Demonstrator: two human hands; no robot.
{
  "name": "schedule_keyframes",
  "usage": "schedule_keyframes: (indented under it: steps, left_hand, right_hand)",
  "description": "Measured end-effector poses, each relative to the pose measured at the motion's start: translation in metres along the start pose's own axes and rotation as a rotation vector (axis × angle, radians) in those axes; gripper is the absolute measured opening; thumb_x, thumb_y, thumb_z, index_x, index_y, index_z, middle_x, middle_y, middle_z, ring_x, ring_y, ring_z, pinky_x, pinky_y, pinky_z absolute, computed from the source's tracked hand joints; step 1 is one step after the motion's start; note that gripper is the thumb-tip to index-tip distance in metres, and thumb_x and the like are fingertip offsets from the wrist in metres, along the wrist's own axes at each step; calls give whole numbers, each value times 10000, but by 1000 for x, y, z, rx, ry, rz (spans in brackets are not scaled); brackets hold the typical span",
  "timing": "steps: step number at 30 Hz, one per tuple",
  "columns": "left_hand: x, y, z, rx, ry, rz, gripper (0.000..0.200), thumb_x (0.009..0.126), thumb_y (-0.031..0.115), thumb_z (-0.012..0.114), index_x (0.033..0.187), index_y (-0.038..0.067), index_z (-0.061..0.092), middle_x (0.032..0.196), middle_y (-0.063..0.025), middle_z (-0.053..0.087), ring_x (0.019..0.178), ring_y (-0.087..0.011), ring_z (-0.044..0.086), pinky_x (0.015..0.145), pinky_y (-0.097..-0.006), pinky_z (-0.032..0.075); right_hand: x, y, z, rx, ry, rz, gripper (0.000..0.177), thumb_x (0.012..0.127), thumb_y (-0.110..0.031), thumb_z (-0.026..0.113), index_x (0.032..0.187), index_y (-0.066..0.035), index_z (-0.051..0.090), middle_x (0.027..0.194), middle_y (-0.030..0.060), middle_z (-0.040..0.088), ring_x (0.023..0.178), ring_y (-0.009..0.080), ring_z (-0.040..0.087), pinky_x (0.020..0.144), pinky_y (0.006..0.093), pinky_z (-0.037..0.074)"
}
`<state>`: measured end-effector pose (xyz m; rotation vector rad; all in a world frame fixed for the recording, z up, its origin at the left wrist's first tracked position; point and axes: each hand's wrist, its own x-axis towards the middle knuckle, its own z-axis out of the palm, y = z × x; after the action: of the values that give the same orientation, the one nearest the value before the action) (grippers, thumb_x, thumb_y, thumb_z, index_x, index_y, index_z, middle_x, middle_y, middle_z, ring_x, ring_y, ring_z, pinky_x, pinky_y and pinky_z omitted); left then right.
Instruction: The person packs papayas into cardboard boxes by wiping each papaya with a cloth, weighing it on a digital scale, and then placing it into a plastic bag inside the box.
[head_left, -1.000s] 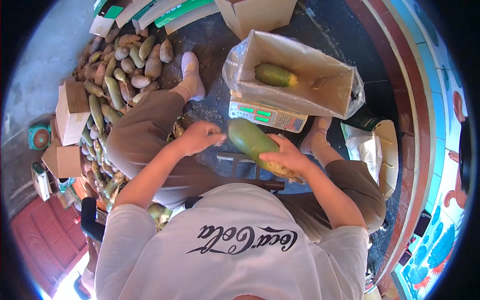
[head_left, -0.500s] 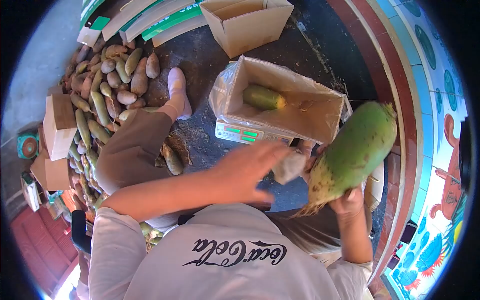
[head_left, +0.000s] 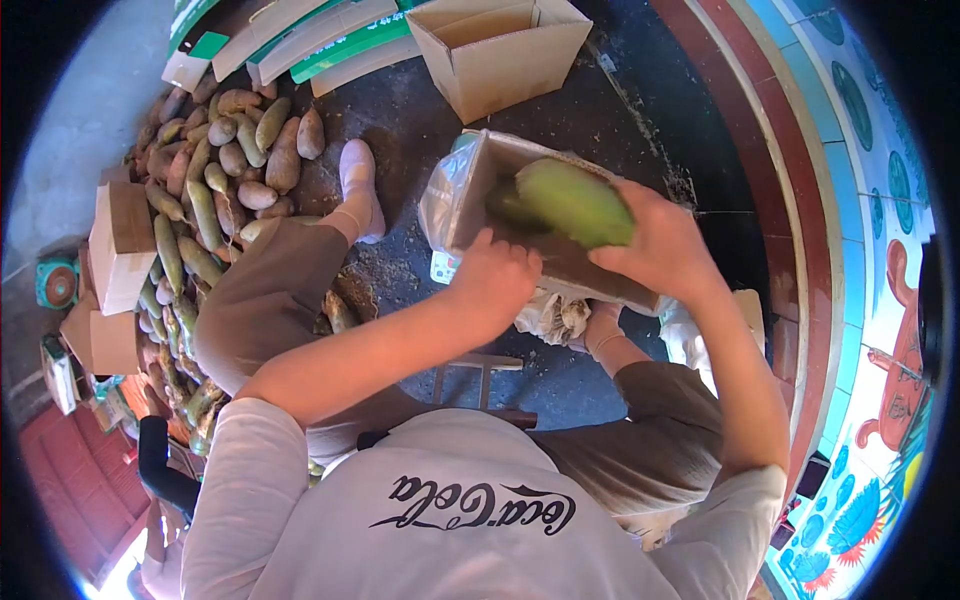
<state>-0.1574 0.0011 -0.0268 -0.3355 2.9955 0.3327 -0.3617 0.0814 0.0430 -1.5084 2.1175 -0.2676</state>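
In the head view my right hand grips one end of a large green radish, blurred by motion, inside an open cardboard box. A second, darker radish lies in the box, partly hidden behind the first. My left hand has its fingers curled over the near rim of the box. Plastic film lines the box and hangs outside its left end. Under the box, a corner of a white digital scale shows. A crumpled pale cloth or bag lies just below the near side.
A heap of long radishes covers the floor to the left. Another open carton stands beyond the box, beside green-and-brown cardboard sheets. My foot is left of the box. A tiled ledge curves along the right.
The large radish has moved from beside my right leg into the box with my right hand. My left hand, blurred in mid-air before, now rests on the near rim. The box appears tilted.
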Motion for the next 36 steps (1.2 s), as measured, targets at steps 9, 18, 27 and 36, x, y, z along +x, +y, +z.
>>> schedule_keyframes:
  steps: [9, 18, 27, 36]
  left_hand:
    - [-7, -6, 19, -97, 238, 156, 120, 643, 134, 564, 743, 75, 529, 718, -56, 525, 706, -202, 536, 625, -316, 417]
    - [-8, -5, 21, -149, 187, 165, 119, 637, 129, 567, 738, 72, 539, 719, -59, 540, 705, -201, 545, 620, -317, 431]
    - [-23, -4, 3, -281, 183, 115, 154, 646, 126, 596, 774, 58, 544, 746, -66, 567, 737, -232, 573, 652, -344, 459]
    - [-178, -80, -139, -409, 622, -437, 247, 727, 103, 661, 956, 29, 606, 866, -138, 599, 825, -318, 590, 708, -391, 484]
  right_hand:
    - [74, 25, 126, -351, -388, -160, 510, 728, -334, 685, 1110, -33, 532, 1125, 154, 570, 1032, 315, 563, 871, 407, 461]
    - [83, 20, 155, -444, -460, -245, 475, 661, -261, 745, 1026, -25, 552, 1029, 168, 591, 967, 306, 596, 797, 378, 504]
    - [102, 20, 184, -577, -572, -271, 376, 738, -380, 628, 916, -48, 631, 927, 166, 648, 880, 286, 635, 746, 386, 517]
    - [122, -3, 178, -649, -570, -169, 321, 876, -310, 477, 1002, -75, 657, 1024, 170, 636, 962, 312, 609, 824, 399, 478]
